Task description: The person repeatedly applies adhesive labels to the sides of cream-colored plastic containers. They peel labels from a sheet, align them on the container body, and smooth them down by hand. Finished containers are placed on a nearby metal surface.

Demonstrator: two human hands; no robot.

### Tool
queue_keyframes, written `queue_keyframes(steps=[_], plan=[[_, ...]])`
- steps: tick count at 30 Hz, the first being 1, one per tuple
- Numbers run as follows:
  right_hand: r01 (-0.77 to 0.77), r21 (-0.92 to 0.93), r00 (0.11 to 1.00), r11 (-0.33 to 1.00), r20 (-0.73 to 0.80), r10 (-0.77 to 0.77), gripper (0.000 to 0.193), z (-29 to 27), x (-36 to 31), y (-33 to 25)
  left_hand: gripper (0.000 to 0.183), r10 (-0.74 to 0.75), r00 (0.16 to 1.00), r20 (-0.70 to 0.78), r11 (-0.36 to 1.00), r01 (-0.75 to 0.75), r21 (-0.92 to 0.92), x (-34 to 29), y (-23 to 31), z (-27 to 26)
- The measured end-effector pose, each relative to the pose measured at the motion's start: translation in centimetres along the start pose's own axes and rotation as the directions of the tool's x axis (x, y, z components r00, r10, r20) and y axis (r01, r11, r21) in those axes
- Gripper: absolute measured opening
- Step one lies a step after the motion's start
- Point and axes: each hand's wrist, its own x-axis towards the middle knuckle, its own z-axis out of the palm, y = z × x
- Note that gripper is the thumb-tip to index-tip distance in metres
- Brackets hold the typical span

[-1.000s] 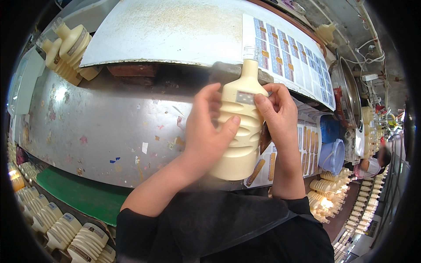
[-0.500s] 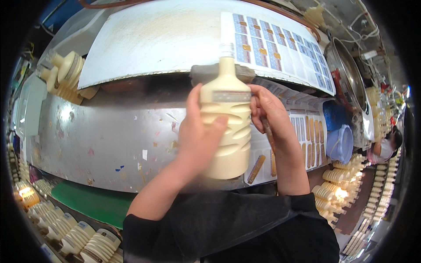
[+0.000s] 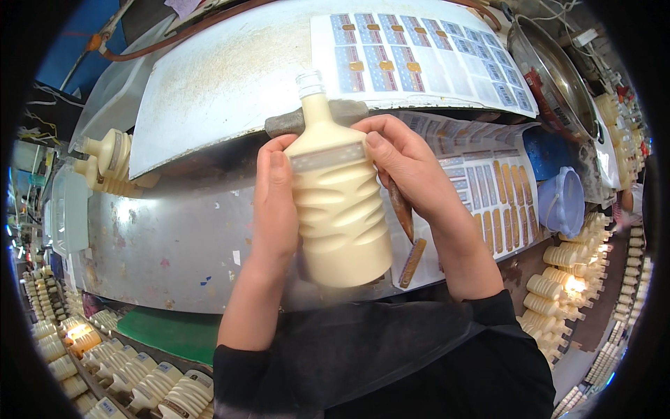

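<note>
While left hand (image 3: 275, 202) + right hand (image 3: 413, 167) clasp bottle (image 3: 342, 216) | spotted metal table (image 3: 164, 234) | bottle rows (image 3: 546, 288) rightward

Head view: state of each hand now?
Left hand: holding cream ribbed bottle.
Right hand: closed on brown pointed tool, also touching the bottle's shoulder.

A spotted grey metal surface (image 3: 153, 244) extends toward nine o'clock, a patch of light (image 3: 124, 211) glaring on it, with a stained white board (image 3: 237, 70) at eleven. A green panel (image 3: 167, 332) lies at eight o'clock, blue panelling (image 3: 63, 42) stands at ten, and brown floor (image 3: 593, 321) shows at four.
</note>
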Motion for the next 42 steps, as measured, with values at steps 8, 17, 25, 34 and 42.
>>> queue_keyframes(steps=[8, 17, 25, 34, 42], plan=[[-0.027, -0.043, 0.999, 0.999, -0.024, 0.026, 0.025, 0.43, 0.63, 0.35, 0.040, 0.000, 1.000, -0.014, 1.000, 0.000, -0.014, 0.05, 0.03, 0.80], [-0.010, -0.071, 0.998, 0.997, -0.056, 0.006, 0.023, 0.60, 0.60, 0.78, 0.039, 0.010, 1.000, -0.010, 0.999, -0.011, -0.048, 0.06, -0.40, 0.78], [0.006, -0.015, 0.998, 1.000, -0.056, -0.007, 0.024, 0.71, 0.45, 0.81, 0.040, 0.025, 1.000, -0.001, 0.998, -0.025, -0.049, 0.15, -0.53, 0.67], [-0.022, -0.045, 0.999, 0.999, -0.027, 0.021, 0.025, 0.47, 0.29, 0.22, 0.042, -0.025, 0.999, 0.042, 0.997, 0.028, -0.072, -0.08, 0.30, 0.65], [0.000, 0.076, 0.997, 0.997, -0.072, 0.006, 0.031, 0.81, 0.52, 0.97, 0.038, 0.014, 0.999, 0.041, 0.998, -0.011, -0.059, 0.18, -0.63, 0.46]])
